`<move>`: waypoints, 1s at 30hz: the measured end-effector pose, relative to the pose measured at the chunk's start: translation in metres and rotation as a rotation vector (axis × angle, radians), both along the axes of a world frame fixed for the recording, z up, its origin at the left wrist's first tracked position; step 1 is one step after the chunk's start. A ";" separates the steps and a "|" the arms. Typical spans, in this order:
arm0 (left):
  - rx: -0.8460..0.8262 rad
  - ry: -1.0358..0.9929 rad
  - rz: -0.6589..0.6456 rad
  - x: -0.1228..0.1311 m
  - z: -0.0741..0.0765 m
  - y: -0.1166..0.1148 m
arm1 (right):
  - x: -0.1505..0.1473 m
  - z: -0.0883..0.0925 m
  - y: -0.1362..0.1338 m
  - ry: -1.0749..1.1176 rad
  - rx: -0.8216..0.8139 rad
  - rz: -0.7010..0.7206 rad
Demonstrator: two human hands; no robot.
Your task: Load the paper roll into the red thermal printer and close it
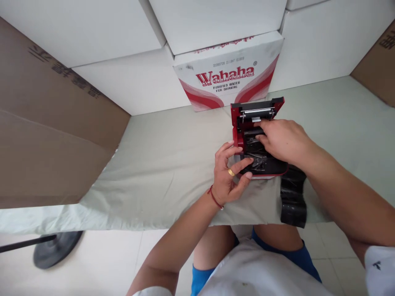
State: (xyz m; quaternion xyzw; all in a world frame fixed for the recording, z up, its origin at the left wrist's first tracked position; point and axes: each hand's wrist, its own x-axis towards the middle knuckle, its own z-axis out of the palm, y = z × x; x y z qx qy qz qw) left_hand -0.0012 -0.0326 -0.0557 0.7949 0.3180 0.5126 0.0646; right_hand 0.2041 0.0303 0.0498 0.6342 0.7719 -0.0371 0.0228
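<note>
A small red-and-black label printer (268, 167) sits on the cloth with its lid (257, 107) raised, showing a roller underneath. My left hand (230, 172) grips the printer's left front corner, fingers spread along the red side and thumb at the front edge. Inside the printer lies shiny black ribbon (251, 146), wrinkled near the front. My right hand (282, 137) reaches in from the right, thumb and forefinger closed about the ribbon roll below the lid; its other fingers are hidden. A loose black strip (293, 197) trails from beneath the right wrist toward the table's front edge.
A Wahaha water carton (228, 76) stands just behind the printer, with white boxes (216, 20) behind and above it. Brown cartons stand at the left (55, 123) and far right (376, 65). Pale green cloth (173, 164) covers the table. A black round base (58, 248) stands on the floor.
</note>
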 end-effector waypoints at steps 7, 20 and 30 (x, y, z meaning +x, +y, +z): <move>0.051 0.042 -0.009 -0.001 0.002 -0.002 | 0.000 -0.003 0.002 0.091 0.031 0.034; 0.101 0.087 -0.002 0.005 0.001 -0.003 | 0.044 -0.002 -0.024 0.864 0.457 -0.043; 0.118 0.100 0.025 0.002 0.000 -0.005 | 0.041 -0.016 -0.007 1.010 0.387 0.039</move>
